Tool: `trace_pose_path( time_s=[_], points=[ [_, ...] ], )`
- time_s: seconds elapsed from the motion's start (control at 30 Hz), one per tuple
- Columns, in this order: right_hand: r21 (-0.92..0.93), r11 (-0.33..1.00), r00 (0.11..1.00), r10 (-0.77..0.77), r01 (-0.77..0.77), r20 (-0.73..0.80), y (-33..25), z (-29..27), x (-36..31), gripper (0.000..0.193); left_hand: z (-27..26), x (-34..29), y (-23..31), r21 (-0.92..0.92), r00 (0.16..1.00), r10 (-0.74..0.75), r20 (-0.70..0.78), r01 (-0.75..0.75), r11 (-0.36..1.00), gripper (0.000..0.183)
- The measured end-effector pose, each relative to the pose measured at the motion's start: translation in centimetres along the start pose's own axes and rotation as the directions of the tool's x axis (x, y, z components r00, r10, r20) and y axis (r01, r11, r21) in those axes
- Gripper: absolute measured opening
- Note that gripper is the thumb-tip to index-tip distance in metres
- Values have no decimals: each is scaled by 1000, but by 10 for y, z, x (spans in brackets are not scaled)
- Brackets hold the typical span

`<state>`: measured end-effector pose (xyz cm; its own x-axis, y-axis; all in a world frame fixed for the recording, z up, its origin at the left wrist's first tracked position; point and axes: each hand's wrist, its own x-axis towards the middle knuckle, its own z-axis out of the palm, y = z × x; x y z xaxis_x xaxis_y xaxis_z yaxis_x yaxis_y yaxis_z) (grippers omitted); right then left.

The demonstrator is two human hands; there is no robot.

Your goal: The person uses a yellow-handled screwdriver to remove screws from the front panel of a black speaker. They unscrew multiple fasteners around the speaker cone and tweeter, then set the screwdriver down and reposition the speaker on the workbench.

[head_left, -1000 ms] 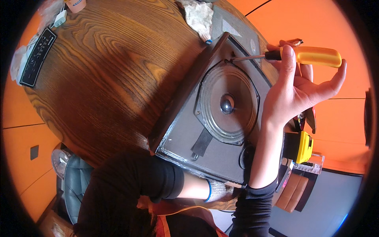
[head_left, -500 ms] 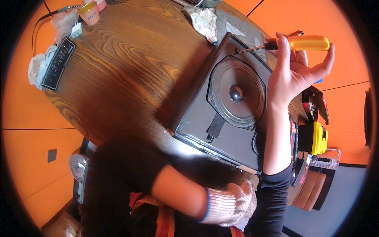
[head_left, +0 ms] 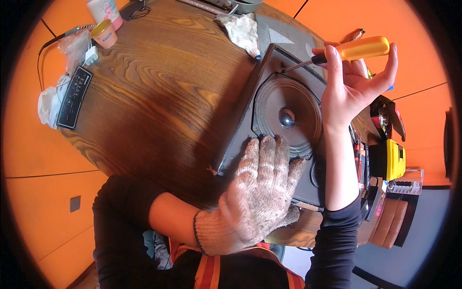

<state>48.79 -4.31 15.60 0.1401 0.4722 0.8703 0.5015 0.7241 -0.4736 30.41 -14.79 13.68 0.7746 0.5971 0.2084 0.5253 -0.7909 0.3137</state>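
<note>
A black speaker cabinet (head_left: 240, 139) lies on the table with its round woofer (head_left: 302, 98) facing up. In my bare right hand (head_left: 350, 94) is a screwdriver (head_left: 362, 49) with a yellow handle, held between thumb and fingers. Its shaft slants down to the left, and the tip meets the frame near the woofer's upper left corner; the screw there is too small to make out. My left hand (head_left: 255, 195), in a soiled white knit glove, is open with fingers extended over the cabinet's near part. Its fingertips reach the woofer's lower rim; whether they press on it I cannot tell.
A crumpled white glove (head_left: 240, 32) lies beyond the cabinet, beside a grey mesh panel (head_left: 284, 38). At the left stand a black control box (head_left: 74, 98), a paper cup (head_left: 104, 34) and a pink-and-white bottle (head_left: 103, 10). A yellow-and-black toolbox (head_left: 395, 160) is at the right.
My gloved left hand has come up from below the cabinet's near edge and opened out over its lower part. The screwdriver stays at the corner, its handle tilted somewhat more upward.
</note>
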Motion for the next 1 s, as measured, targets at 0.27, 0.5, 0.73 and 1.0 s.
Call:
trace_pose_path(
  time_s=[0.27, 0.5, 0.73, 1.0],
  points=[
    [-139, 990, 999, 14, -19, -37, -2, -4, 1, 82, 6, -3, -6, 57, 996, 72, -53, -69, 996, 63],
    [-199, 978, 996, 40, -56, -83, -3, -10, 0, 78, 17, 1, -3, 250, 984, 99, -151, -58, 966, 54],
    [-108, 994, 999, 31, -33, -23, 5, -14, -3, 78, 11, 2, -4, 43, 997, 81, -3, -81, 996, 75],
    [-56, 996, 997, 71, -73, -44, 2, -6, -1, 80, 12, 5, -3, 83, 995, 85, -58, -80, 993, 68]
  ],
)
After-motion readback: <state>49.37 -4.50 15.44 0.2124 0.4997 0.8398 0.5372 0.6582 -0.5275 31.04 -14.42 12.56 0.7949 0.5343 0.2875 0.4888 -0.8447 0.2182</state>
